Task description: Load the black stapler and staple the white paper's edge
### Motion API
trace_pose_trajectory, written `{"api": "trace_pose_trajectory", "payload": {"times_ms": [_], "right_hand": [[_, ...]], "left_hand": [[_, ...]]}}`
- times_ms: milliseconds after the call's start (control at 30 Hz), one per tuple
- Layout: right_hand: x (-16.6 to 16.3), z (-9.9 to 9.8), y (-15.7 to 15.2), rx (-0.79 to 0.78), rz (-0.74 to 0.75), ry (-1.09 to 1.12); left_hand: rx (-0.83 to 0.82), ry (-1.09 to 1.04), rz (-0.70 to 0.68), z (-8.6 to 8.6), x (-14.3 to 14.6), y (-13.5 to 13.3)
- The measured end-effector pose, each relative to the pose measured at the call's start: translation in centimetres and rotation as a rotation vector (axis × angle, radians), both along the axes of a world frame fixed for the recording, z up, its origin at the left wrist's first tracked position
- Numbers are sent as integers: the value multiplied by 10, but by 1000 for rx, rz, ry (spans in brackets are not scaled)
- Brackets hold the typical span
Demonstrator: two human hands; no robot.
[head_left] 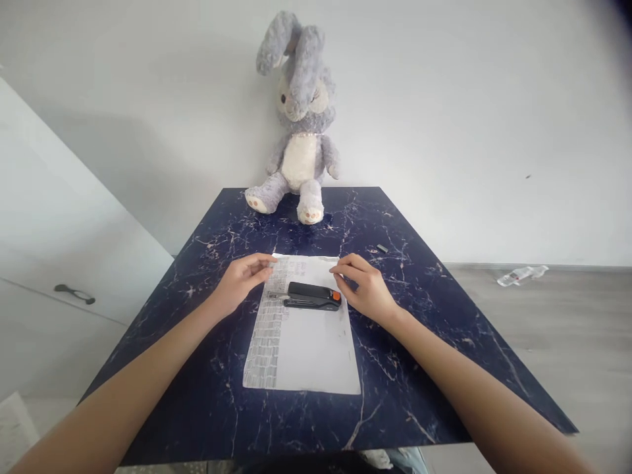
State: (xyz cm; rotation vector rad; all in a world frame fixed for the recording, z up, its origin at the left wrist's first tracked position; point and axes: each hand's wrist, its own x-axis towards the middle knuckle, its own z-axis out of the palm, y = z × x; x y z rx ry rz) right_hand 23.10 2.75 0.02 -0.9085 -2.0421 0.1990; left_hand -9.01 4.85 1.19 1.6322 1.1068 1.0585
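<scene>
A sheet of paper (316, 355), or a thin stack of sheets, lies flat with a column of grey print or pattern down its left side. Across its upper half rests a black stapler (313, 296) with an orange piece at its right end; a metal part sticks out at its left. My left hand (239, 283), fingers stretched and thumb apart, is at the paper's upper left edge. At the upper right edge is my right hand (368, 286), its fingers loosely bent and apart beside the stapler's orange end. Neither hand holds the stapler.
A small grey strip (382, 249), perhaps staples, lies on the dark marbled table (197, 395). A plush rabbit (301, 151) sits at the table's back against the wall. A white cabinet (64, 217) stands at the left. Clear plastic packaging (522, 275) lies on the floor at right.
</scene>
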Motion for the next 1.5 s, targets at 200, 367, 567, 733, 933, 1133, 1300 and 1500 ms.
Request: {"api": "trace_pose_trajectory", "payload": {"times_ms": [200, 367, 567, 733, 933, 1133, 1300, 1500], "right_hand": [[4, -11, 4, -107, 27, 52], [6, -12, 7, -141, 24, 69], [8, -13, 10, -178, 14, 53], [8, -13, 10, -189, 19, 37], [6, -13, 9, -223, 64, 5], [6, -14, 10, -242, 46, -7], [7, -15, 11, -250, 51, -17], [6, -15, 10, -248, 61, -25]], "left_hand": [[-85, -92, -111, -12, -3, 4], [-85, -86, -90, -14, -4, 5], [74, 117, -196, -2, -3, 0], [179, 303, -287, 4, 2, -6], [237, 399, -305, 4, 4, -7], [266, 448, -281, 0, 4, -7], [274, 465, -276, -1, 4, -6], [245, 451, -280, -1, 2, -4]]}}
